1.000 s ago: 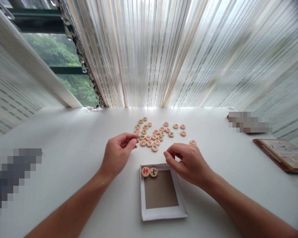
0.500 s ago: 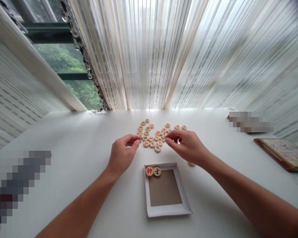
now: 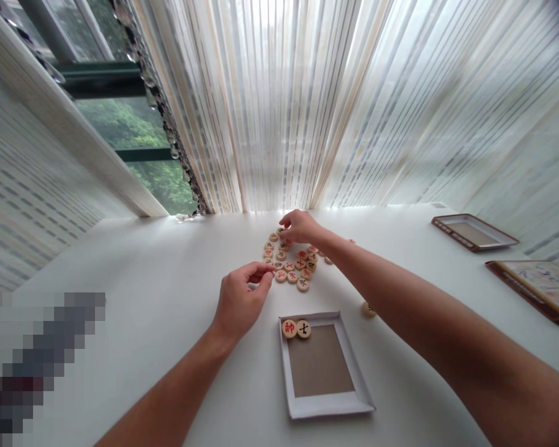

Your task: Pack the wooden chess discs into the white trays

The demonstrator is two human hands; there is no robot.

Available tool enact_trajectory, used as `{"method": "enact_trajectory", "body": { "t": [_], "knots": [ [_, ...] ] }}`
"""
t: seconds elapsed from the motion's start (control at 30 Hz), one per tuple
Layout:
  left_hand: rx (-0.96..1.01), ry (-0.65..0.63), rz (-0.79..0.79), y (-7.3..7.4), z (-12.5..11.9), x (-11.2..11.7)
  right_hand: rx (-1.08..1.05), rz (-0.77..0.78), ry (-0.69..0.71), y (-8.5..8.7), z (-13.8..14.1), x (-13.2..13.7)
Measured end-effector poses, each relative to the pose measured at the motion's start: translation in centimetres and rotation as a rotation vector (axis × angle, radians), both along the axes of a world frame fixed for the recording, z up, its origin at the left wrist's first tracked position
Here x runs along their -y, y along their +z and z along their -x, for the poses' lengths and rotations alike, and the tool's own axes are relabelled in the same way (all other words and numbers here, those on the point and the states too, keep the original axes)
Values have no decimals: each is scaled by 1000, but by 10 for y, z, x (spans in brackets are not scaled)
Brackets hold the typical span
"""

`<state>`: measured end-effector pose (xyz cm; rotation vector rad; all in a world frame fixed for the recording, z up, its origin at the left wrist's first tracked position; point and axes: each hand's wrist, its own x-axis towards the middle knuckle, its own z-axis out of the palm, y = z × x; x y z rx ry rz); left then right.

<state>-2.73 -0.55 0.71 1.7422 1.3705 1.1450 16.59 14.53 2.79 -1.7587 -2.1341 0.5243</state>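
Note:
Several round wooden Chinese chess pieces [image 3: 294,267] lie in a loose cluster on the white table [image 3: 158,273]. My right hand [image 3: 299,226] reaches over the far side of the cluster, fingers pinched on a piece there. My left hand [image 3: 242,298] rests at the cluster's near left edge, thumb and forefinger curled together at a piece. Close to me lies a shallow white box tray [image 3: 325,403] with a brown floor. A red-marked piece [image 3: 289,328] and a black-marked piece [image 3: 304,329] sit in its far left corner. One stray piece [image 3: 369,308] lies beside my right forearm.
A striped sheer curtain [image 3: 335,105] hangs along the table's far edge, with a window [image 3: 140,136] at the left. At the right lie a shallow box lid [image 3: 475,231] and a brown-framed board [image 3: 535,287]. A blurred-out patch [image 3: 37,354] covers the near left.
My right hand has moved from beside the tray forward across the cluster to its far side. My left hand has stayed at the cluster's near left edge. The view has tilted slightly.

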Motion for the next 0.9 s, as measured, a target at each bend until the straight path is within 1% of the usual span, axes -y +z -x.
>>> {"method": "enact_trajectory", "body": {
  "t": [0.1,0.2,0.3,0.37,0.47,0.53,0.6,0.63,0.67,0.73,0.8,0.9],
  "knots": [
    [0,-8,3,1,-2,1,6,51,25,0,3,-9],
    [-1,-15,8,3,-3,3,-16,47,45,-1,2,-11],
    [8,-18,8,5,-4,5,-67,-14,44,3,-2,-6],
    [28,-26,12,5,-4,5,-123,-84,23,10,-9,4],
    [77,-48,29,5,-4,6,-251,-193,-7,24,-25,35],
    [125,-75,46,6,-5,9,-350,-225,12,30,-37,66],
    [182,-115,61,8,-8,12,-431,-219,45,31,-46,101],
    [210,-139,67,10,-9,15,-487,-194,76,28,-49,119],
    [237,-163,73,12,-10,17,-623,-151,109,25,-51,135],
    [278,-208,86,16,-13,22,-796,-71,149,15,-50,161],
    [303,-249,102,18,-15,25,-854,-34,160,4,-46,177],
    [313,-288,132,18,-16,27,-851,-15,213,-7,-37,185]
  ]
}}
